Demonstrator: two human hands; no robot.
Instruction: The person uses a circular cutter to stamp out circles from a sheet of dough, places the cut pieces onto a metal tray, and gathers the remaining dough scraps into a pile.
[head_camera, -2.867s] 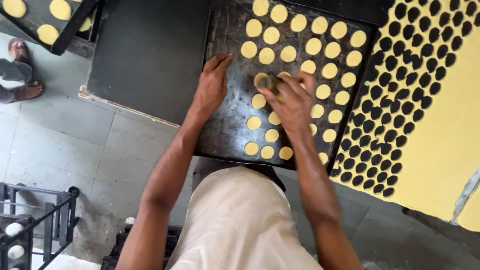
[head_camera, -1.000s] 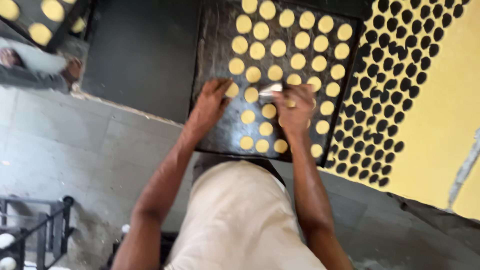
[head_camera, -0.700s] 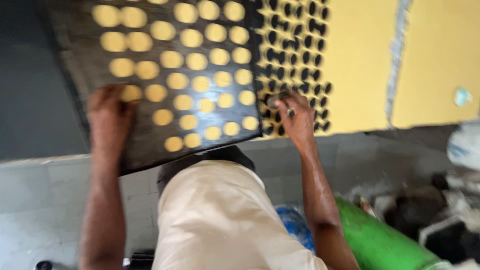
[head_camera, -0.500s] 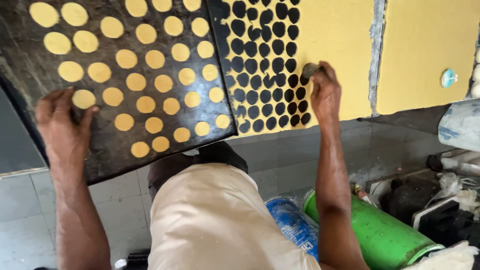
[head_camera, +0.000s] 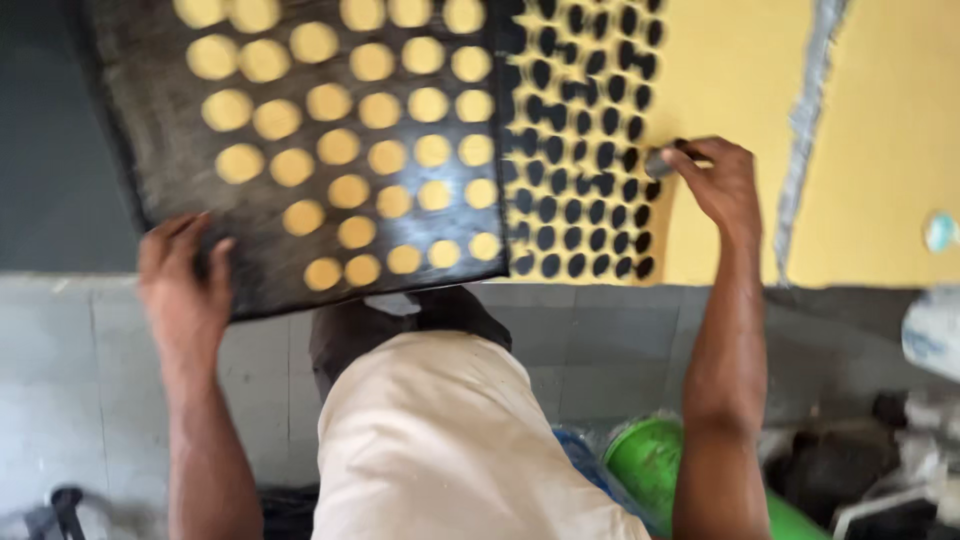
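Observation:
A black baking tray (head_camera: 150, 60) carries several round yellow dough discs (head_camera: 350, 190) in rows. My left hand (head_camera: 185, 285) rests flat on the tray's near left corner. To the right lies a rolled yellow dough sheet (head_camera: 740, 70) with many round holes cut out of its left part (head_camera: 580, 150). My right hand (head_camera: 715, 185) is on that sheet beside the holes and grips a small round metal cutter (head_camera: 660, 160).
The tray and the dough sheet lie on a dark worktop whose front edge runs above grey tiles (head_camera: 600, 340). A green cylinder (head_camera: 660, 470) lies on the floor at lower right, with cluttered items (head_camera: 900, 440) beside it. My pale trousers (head_camera: 450, 440) fill the lower middle.
My right hand left the tray and moved right onto the dough sheet with the cutter. My left hand slid to the tray's near left corner. The view swung right.

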